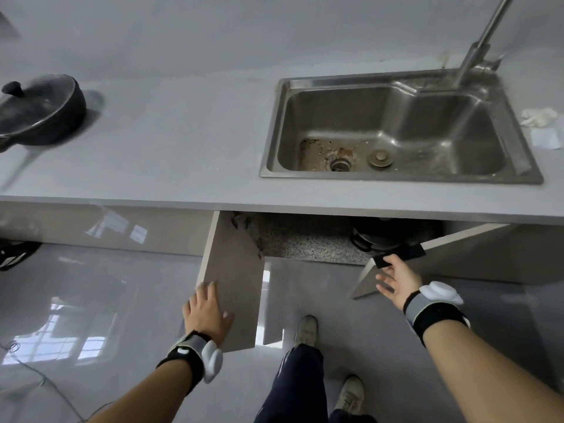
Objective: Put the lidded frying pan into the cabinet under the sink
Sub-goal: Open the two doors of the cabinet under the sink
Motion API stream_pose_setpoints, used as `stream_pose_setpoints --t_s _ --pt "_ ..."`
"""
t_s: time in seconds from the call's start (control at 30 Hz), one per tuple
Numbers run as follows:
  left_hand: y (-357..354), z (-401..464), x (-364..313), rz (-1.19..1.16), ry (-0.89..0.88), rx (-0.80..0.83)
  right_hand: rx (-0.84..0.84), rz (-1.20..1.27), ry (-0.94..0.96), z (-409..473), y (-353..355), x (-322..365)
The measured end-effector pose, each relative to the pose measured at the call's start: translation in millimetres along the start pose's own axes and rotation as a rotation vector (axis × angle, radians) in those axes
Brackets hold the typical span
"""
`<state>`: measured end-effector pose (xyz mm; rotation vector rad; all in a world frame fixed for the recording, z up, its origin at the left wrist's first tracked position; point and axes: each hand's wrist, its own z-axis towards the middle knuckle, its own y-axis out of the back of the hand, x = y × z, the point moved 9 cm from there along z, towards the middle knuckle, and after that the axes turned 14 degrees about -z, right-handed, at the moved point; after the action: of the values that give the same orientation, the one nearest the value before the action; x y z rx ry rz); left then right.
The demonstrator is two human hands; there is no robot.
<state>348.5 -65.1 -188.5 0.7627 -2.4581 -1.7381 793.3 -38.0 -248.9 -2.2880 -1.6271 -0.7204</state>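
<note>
Your lidded frying pan (39, 111) sits on the countertop (171, 148) at the far left, blurred, its handle cut off by the frame edge, well apart from the sink (399, 123). Inside the cabinet (305, 239) under the sink most of the space is in shadow; a dark pot (378, 236) shows on the right, but you cannot make out its full shape beneath the counter edge. Both doors stand swung out. Your left hand (206, 309) lies flat against the left door (232, 288), fingers loosely spread, gripping nothing. Your right hand (396, 280) is spread wide near the edge of the right door (457, 261), fingertips at its dark handle (396, 254); whether they actually touch it is hard to tell. The faucet (482, 44) runs out of the top of the view.
</note>
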Motion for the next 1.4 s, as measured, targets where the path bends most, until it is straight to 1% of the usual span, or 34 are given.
stream_pose_setpoints --t_s 0.07,0.13,0.2,0.23,0.33,0.43,0.53,0.7,0.83,0.93,1.03,1.1,1.23,1.3,1.4 --pt "-16 -4 -56 -0.015 -0.161 0.068 -0.091 -0.010 0.012 -8 28 -10" --pt "-26 -9 -92 -0.071 -0.258 0.134 -0.134 -0.110 0.025 -11 38 -22" --pt "-41 -20 -140 -0.060 -0.395 0.177 -0.167 -0.160 0.051 -17 61 -31" --pt "-43 -21 -149 -0.069 -0.419 0.181 -0.175 -0.223 0.066 -19 60 -33" --pt "-55 -36 -201 -0.058 -0.534 0.207 -0.248 -0.385 0.089 -31 91 -48" --pt "-55 -50 -240 -0.089 -0.622 0.202 -0.323 -0.394 0.116 -42 119 -60" --pt "-60 -66 -275 -0.055 -0.718 0.223 -0.384 -0.387 0.117 -55 156 -78" --pt "-68 -80 -304 -0.035 -0.745 0.248 -0.473 -0.495 0.092 -62 224 -103" --pt "-78 -90 -312 -0.026 -0.745 0.268 -0.497 -0.653 0.041 -66 268 -105" --pt "-85 -100 -318 -0.013 -0.751 0.284 -0.601 -0.770 0.014 -68 301 -104" --pt "-87 -110 -325 0.000 -0.765 0.278 -0.691 -0.882 -0.014 -74 319 -103" --pt "-88 -113 -324 0.003 -0.764 0.273 -0.740 -0.893 -0.016 -79 323 -102" --pt "-85 -126 -322 -0.004 -0.753 0.262 -0.748 -0.872 -0.037 -84 321 -106" --pt "-80 -132 -317 -0.013 -0.752 0.251 -0.769 -0.910 -0.030 -89 315 -101" --pt "-68 -134 -302 -0.025 -0.736 0.242 -0.753 -0.970 0.068 -95 287 -84"
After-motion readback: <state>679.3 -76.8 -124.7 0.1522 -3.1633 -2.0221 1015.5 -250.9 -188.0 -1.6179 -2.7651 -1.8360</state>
